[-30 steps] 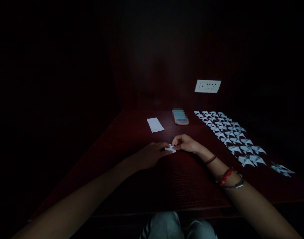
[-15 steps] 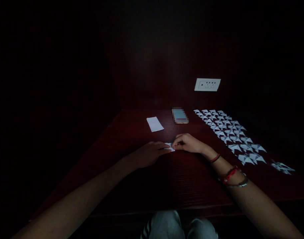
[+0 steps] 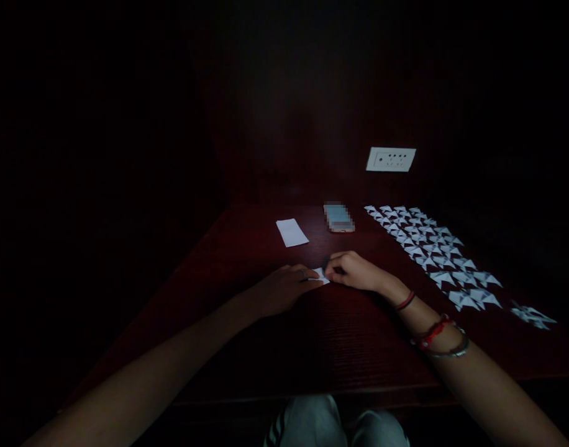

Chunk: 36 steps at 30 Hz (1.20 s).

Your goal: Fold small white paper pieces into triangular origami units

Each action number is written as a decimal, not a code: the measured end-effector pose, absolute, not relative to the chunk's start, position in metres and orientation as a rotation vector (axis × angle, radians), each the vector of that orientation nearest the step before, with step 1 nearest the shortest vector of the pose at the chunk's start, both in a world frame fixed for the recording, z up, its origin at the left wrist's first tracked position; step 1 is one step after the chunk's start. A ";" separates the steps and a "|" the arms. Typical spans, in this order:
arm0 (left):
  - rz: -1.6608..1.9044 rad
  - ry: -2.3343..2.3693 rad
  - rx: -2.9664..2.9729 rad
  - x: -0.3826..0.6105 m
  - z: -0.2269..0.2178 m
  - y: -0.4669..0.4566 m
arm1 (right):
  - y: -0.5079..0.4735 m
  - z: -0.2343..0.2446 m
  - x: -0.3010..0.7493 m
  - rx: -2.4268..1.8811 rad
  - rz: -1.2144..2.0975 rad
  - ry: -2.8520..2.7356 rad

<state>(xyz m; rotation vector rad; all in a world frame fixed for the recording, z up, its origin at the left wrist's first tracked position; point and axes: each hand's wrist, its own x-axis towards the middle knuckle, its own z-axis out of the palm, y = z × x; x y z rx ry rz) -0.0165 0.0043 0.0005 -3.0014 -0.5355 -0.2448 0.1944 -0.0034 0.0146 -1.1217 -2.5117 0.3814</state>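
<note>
A small folded piece of white paper lies on the dark red table between my hands. My left hand holds its left part, with a ring on one finger and the thumb and forefinger reaching over the paper. At the paper's right edge, my right hand has its fingers curled in a pinch on it. The fingers hide much of the paper, so its exact folds cannot be made out.
Beyond my hands are a stack of white paper sheets and a phone. Rows of several folded paper figures cover the table's right side, with a loose cluster of folded pieces nearer me. A socket panel is on the wall.
The whole view has shifted slightly, so everything sits a little further right. Both hands stay at the folded paper, with hardly any visible movement.
</note>
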 end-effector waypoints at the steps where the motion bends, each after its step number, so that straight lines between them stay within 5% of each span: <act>1: -0.239 -0.535 -2.998 -0.017 0.001 0.004 | -0.003 0.014 0.194 -1.137 0.389 -2.500; 16: -0.196 -0.539 -2.990 -0.015 0.002 0.004 | 0.008 0.003 0.191 -1.560 0.732 -2.155; 36: -0.149 -0.576 -3.002 -0.012 0.009 0.000 | 0.013 0.009 0.186 -1.769 0.775 -2.033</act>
